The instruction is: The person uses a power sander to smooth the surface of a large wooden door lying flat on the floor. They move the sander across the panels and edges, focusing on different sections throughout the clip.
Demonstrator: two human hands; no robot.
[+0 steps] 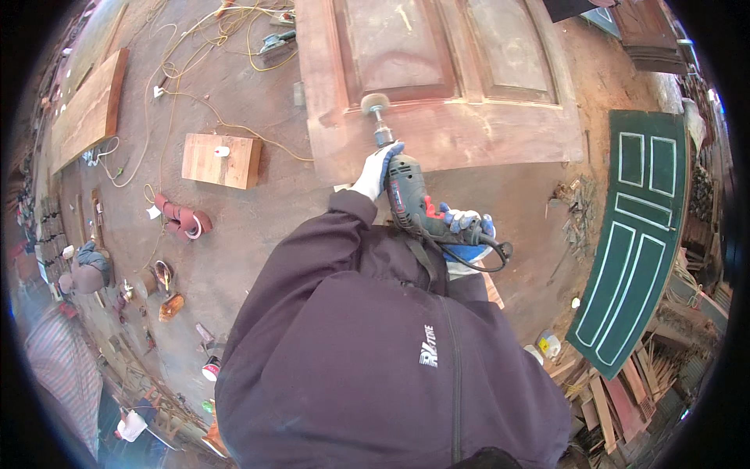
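Both my hands, in white and blue gloves, hold a grey electric drill (408, 190) with red switches. My left hand (376, 170) is wrapped round its front end, just behind the chuck. The rear handle sits in the closed fingers of my right hand (469, 233), where a black cord loops out. A round, pale sanding head (375, 102) is fitted in the chuck. It lies over the lower rail of a reddish-brown wooden panelled door (437, 133), by the corner of a recessed panel; whether it touches the wood I cannot tell.
A wooden block (211, 160) stands on the floor left of the door, near a roll of red sandpaper (183, 217). Yellow cords (180, 74) trail at the upper left beside a power sander (277, 41). A green door (637, 227) leans at the right above scrap wood (617, 406).
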